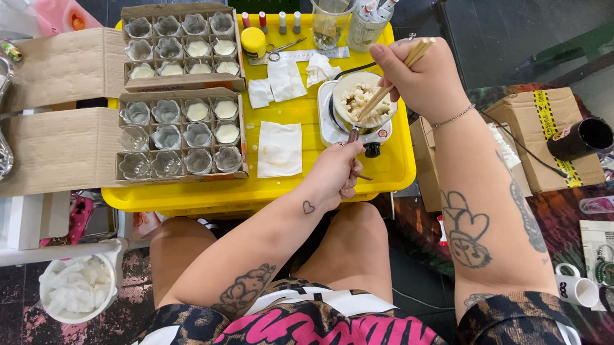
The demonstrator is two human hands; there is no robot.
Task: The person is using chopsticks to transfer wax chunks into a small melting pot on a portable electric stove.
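Chopsticks (396,79) slant down from the closed grip of the right hand (424,77) into a small white pot (363,102) of pale wax chunks, which sits on a little white hotplate (330,128) on the yellow tray (299,186). Left hand (335,174) has its grip pinched tight on the pot's dark handle (354,136) at the near side. Just left lie white paper squares (280,150), then two cardboard boxes (63,146) of small glass moulds (197,135), some filled white.
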